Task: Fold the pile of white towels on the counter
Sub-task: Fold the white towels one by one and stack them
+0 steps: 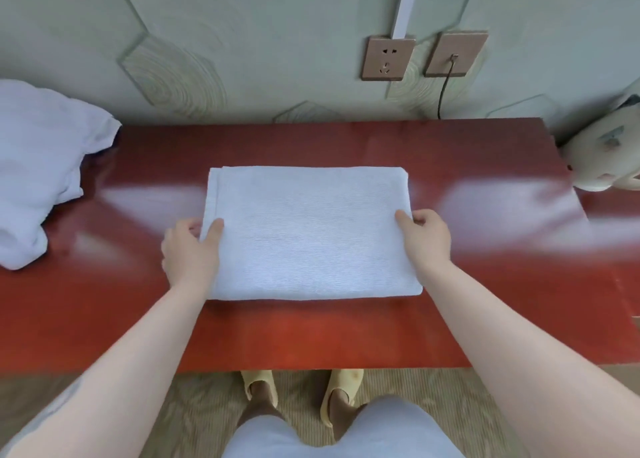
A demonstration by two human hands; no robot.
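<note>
Towel [311, 235] lies folded flat mid-worktop [485, 319], right of the unfolded pile [38, 166]. Left hand [188, 249] and right hand [424, 237] pinch its side edges, thumbs on top, fingers tucked under. Next fold: lift evenly, align corners, press crease flat.

A glossy red counter [485, 166] stands against a pale green wall [242, 24] embossed with hexagon patterns. Two brown wall plates are mounted above it: a socket [388, 59] and, beside it, an outlet [455, 54] with a dark cable [444, 90] plugged in. The floor [194, 412] has a beige ribbed covering.
</note>
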